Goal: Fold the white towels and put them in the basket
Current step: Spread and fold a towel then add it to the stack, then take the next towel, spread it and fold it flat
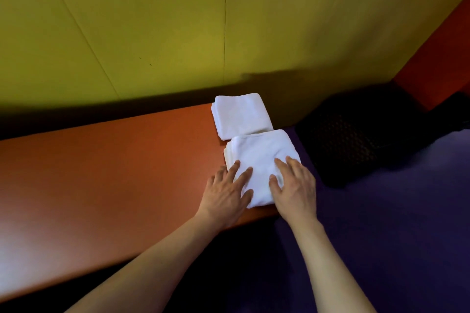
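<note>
Dim, warm light; towels (256, 155) glare white, dark shadow right, edges warped.

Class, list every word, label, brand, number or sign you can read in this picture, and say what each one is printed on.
None can be read. The two folded white towels, near and far, show no tag or print; the orange table, yellow wall and dark basket carry no writing either.
</note>
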Demonstrator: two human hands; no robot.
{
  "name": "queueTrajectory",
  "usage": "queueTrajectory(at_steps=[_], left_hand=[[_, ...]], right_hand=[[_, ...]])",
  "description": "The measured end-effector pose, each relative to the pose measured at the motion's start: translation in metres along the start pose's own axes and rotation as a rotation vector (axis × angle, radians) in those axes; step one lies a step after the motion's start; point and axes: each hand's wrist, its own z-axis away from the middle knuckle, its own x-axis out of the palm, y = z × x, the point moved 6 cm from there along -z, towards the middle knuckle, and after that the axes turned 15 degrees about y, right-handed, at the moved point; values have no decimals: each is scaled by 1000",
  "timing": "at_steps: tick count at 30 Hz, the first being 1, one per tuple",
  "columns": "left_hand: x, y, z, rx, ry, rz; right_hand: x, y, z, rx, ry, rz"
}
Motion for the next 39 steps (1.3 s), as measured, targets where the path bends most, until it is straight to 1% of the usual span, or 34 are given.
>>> queueTrajectory(at_steps=[4,9,14,18,20,24,29,36,39], left_hand=[[-25,-7,10,-32,76,-58],[-71,-26,34,-52,218,-82],[-123,-61,86,-155,349,-112],[-157,-93,134,-249,457,-149],[-169,-112,158,-308,487,-172],[-188,-154,207,-449,533,-199],[-200,-212,265,-609,551,-194],[-208,-304,344,-760,562,-210],[-210,-350,378,-832,576,-223]], right_hand=[[-10,-16,-2,-24,31,-35],[-18,-63,6,-64,60,-168],[-34,-143,19,-207,79,-369],[-43,-204,33,-302,44,-475],[-46,-234,44,-351,34,-516],[-44,-292,69,-444,-21,-559],[-26,-366,104,-527,-130,-577],[18,-482,157,-655,-254,-604],[43,-537,187,-739,-329,-596]])
